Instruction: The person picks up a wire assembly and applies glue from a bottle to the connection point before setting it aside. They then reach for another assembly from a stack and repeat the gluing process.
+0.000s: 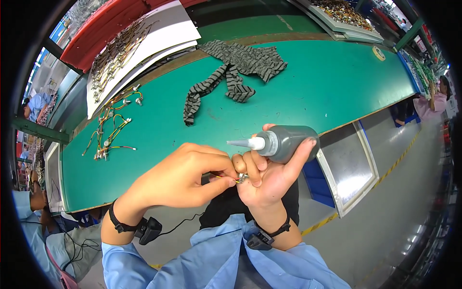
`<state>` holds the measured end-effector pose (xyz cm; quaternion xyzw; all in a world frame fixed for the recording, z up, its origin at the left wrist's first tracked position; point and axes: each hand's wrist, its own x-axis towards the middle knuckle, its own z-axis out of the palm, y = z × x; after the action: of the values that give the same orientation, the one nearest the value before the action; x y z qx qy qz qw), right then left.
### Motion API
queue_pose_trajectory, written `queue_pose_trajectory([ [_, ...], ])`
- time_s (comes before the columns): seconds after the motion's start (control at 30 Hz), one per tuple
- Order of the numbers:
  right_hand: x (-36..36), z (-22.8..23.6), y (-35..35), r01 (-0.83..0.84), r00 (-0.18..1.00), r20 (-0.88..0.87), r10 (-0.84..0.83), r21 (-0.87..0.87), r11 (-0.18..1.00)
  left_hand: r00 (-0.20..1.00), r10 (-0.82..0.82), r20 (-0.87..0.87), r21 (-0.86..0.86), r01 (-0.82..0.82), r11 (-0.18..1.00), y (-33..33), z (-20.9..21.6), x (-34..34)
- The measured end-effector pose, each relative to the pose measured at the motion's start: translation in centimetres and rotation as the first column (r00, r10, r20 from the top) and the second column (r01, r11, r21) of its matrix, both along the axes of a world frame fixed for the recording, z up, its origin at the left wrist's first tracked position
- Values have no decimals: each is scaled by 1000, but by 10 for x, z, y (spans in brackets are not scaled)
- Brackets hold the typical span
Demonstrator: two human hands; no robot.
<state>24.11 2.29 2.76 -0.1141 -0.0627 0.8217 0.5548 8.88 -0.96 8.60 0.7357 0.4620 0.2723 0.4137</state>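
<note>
By the table's near edge, my right hand grips a bottle; its fingers curl, I think, to steady the wired part my left hand pinches

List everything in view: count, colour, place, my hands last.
Squeeze bottle: one, dark grey, in right hand
Wired part: one, metallic, touching left hand and right
Bench: one, green, centre
Loose wired parts: several, metallic, bench's left
Striped cloth: one, grey-black, bench's middle
Tape roll: one, yellowish, upper right
Sheets: several, white, upper left
Container: one, red, upper left
Piled parts: many, brassy, upper right
Framed panel: one, white-edged, right
People: several, blue or pink clothing, background
Wrist devices: two, black, one per wrist
Hands: two, bare, centre
</note>
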Motion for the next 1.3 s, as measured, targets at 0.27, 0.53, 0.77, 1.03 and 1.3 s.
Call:
queue_pose_trajectory([
  [0.27, 14, 1, 1, -21, 991, -130, 18, -18, 1000, 998, -4, -70, 47, 7, 999, 15, -1, 7],
  [0.53, 26, -6, 19, 204, 954, -232, -188, 44, 978, 950, 306, -65, 475, -241, 847, -16, -26, 41],
  [0.77, 21, 4, 17, 374, 922, -186, -340, 202, 905, 840, 425, 337, 259, -517, 815, -9, -45, 78],
  [1.03, 13, 0, 11, 443, 896, -133, -423, 309, 842, 809, 408, 424, 344, -560, 753, -5, -60, 76],
  [1.3, 11, -19, 25, 404, 907, -9, -421, 304, 863, 765, 382, 518, 145, -519, 842, 12, -49, 42],
])
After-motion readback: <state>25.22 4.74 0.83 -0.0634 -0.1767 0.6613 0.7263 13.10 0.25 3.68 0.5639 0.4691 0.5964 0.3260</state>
